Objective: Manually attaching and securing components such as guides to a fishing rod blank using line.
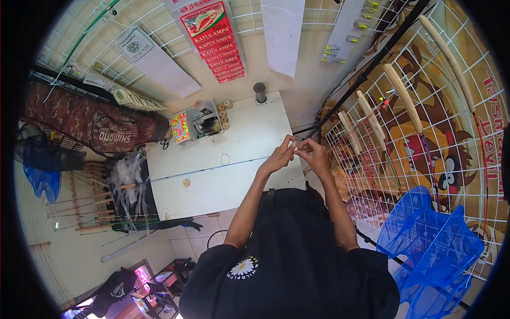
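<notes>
Both my hands are raised together over the right edge of the white table. My left hand has its fingers curled round a small white piece, whose kind is too small to make out. From the other side, the fingertips of my right hand pinch at the same spot, closed and touching or nearly touching it. Across the tabletop runs a thin blue rod, its right end reaching toward my left hand; whether I hold it cannot be seen. A small loop of thin cord lies beyond the rod.
At the table's back stands a grey divided box with bright floats, beside cork rings and a grey cylinder. Scissors lie left; one cork ring sits nearer. A wire rack with rods and blue nets rises at right.
</notes>
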Motion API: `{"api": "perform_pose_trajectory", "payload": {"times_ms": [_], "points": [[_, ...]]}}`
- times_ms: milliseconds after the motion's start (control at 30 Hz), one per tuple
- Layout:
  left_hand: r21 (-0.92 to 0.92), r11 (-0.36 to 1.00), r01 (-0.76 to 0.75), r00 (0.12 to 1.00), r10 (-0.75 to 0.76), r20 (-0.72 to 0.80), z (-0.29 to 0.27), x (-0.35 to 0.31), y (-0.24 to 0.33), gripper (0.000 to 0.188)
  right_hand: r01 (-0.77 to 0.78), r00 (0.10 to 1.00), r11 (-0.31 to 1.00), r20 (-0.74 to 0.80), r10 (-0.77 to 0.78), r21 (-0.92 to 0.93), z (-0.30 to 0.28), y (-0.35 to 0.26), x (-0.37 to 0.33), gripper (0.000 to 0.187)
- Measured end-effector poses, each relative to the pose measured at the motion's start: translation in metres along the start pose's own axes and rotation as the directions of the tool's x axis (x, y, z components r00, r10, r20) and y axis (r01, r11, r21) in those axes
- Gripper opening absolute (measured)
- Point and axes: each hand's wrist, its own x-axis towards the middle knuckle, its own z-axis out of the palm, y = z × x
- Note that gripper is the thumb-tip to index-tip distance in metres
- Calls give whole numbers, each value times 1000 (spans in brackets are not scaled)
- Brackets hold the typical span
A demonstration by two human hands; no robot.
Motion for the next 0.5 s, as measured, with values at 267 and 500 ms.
{"api": "perform_pose_trajectory", "payload": {"times_ms": [267, 500], "points": [[-396, 901, 178, 977, -114, 181, -9, -8, 11, 22, -29, 998, 988, 56, 20, 154, -1, 12, -5, 16], [-480, 860, 172, 984, -125, 129, -11, -15, 4, 20, -156, 986, 970, 87, 142, 184, -3, 13, -9, 15]]}}
